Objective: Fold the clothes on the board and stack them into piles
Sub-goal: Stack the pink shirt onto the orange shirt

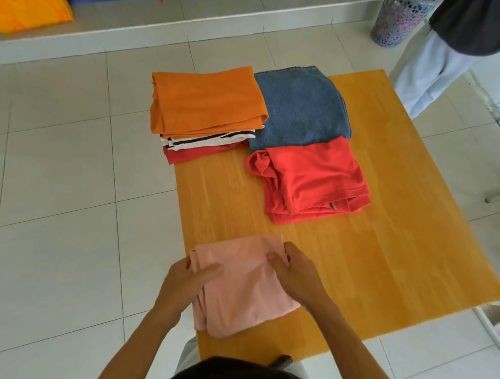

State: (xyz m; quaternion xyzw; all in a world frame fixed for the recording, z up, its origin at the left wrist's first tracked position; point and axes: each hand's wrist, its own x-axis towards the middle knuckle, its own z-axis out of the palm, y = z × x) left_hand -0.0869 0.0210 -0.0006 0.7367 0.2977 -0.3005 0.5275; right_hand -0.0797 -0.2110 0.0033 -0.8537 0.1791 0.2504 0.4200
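Bright, even daylight fills the wide-angle view, leaving only faint soft shadows beneath the folded clothes and a mild sheen on the table (389, 248) and the floor tiles (44, 185), while straight lines bow toward the edges and detail is slightly soft throughout.

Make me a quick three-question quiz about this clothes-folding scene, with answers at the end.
1. True or false: both hands grip the pink garment.
2. Which folded item lies on top of the far-left pile? A) orange B) striped C) denim
3. Fill in: the red shirt partly overlaps the folded ____ beyond it.

Key
1. True: the left hand holds its left edge, the right hand its far right corner, on the wooden board.
2. A, the orange garment.
3. Denim.
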